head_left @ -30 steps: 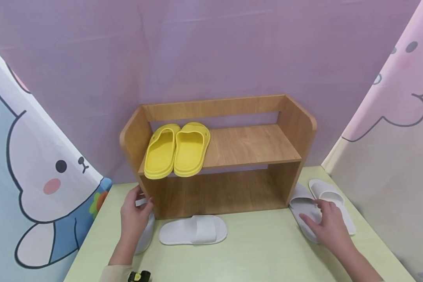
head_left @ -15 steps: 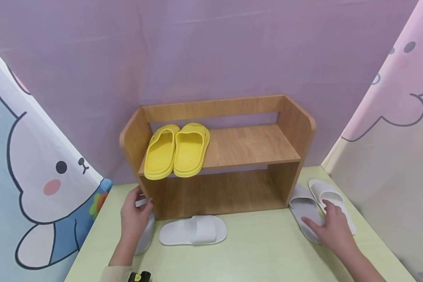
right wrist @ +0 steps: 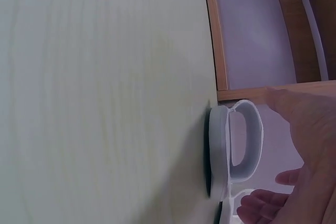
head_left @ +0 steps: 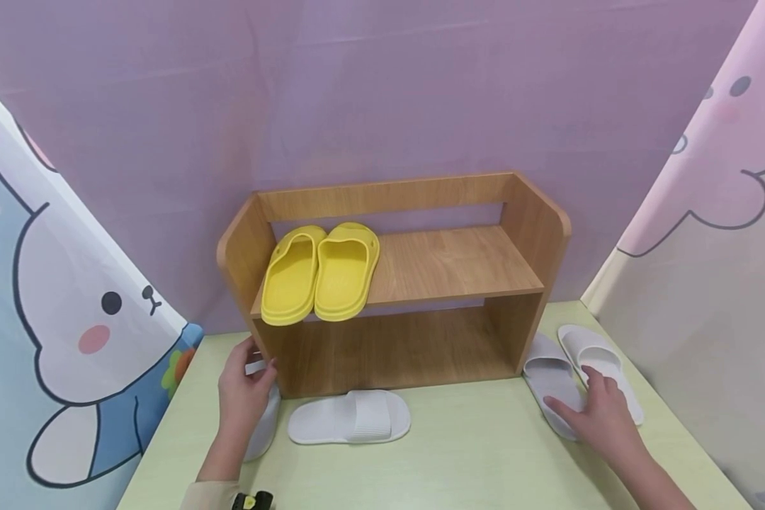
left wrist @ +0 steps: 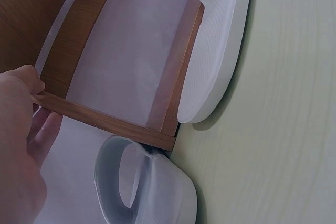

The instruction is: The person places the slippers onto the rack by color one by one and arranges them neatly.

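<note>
My left hand [head_left: 245, 389] holds the front edge of the left side panel of a wooden shoe rack [head_left: 452, 265]. In the left wrist view its thumb lies on one side of that panel and its fingers on the other. A grey-white slipper [head_left: 264, 428] lies on the floor below this hand, partly hidden by it. Another white slipper [head_left: 325, 418] lies sideways in front of the rack. My right hand [head_left: 605, 418] hovers with spread fingers over a grey slipper [head_left: 551, 386] and a white slipper [head_left: 627, 400] at the right, gripping nothing.
Two yellow clogs [head_left: 344, 280] sit side by side at the left of the rack's upper shelf. A purple cloth [head_left: 382, 106] hangs behind the rack. Printed cartoon cloths flank both sides. The pale green surface [head_left: 459, 453] extends in front.
My right hand has shifted slightly right, from above the grey slipper toward the white one. The left hand has kept its hold on the rack, which has not visibly moved.
</note>
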A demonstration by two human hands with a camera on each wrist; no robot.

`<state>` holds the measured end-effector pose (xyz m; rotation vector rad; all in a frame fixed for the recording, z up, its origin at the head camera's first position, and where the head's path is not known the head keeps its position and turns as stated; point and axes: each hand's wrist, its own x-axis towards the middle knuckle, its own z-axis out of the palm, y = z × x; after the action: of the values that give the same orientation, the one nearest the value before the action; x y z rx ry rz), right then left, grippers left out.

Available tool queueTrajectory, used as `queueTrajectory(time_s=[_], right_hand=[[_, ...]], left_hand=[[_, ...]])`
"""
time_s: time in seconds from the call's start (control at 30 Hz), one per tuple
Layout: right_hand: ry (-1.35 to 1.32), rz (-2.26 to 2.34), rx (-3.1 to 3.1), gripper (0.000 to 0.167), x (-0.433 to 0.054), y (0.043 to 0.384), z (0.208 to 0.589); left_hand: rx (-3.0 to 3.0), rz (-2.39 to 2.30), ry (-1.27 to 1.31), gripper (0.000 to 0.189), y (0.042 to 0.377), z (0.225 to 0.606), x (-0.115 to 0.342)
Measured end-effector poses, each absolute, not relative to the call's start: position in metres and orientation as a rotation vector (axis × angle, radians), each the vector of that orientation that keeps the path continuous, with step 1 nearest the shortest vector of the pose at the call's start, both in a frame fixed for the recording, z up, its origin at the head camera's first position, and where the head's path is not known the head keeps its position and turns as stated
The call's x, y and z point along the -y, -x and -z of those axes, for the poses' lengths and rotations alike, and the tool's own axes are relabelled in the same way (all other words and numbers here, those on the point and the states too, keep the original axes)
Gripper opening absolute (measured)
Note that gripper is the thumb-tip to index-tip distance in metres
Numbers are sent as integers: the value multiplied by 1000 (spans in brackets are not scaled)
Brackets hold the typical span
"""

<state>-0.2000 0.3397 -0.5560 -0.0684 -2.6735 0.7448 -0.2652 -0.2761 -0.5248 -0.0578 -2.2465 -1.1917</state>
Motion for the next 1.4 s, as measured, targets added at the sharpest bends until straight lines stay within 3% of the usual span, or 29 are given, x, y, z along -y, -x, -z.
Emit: queueTrajectory(time_s=[0.77, 1.1, 1.4], right_hand=[[83, -664, 2925, 130, -338, 199, 564], [79, -665, 2934, 113, -337, 202, 566], [170, -722, 2954, 118, -334, 203, 563]], left_hand=[[2253, 1184, 48, 56, 266, 527, 276], [2254, 1192, 43, 56, 265, 525, 275], [2265, 1193, 38, 57, 264, 523, 275]])
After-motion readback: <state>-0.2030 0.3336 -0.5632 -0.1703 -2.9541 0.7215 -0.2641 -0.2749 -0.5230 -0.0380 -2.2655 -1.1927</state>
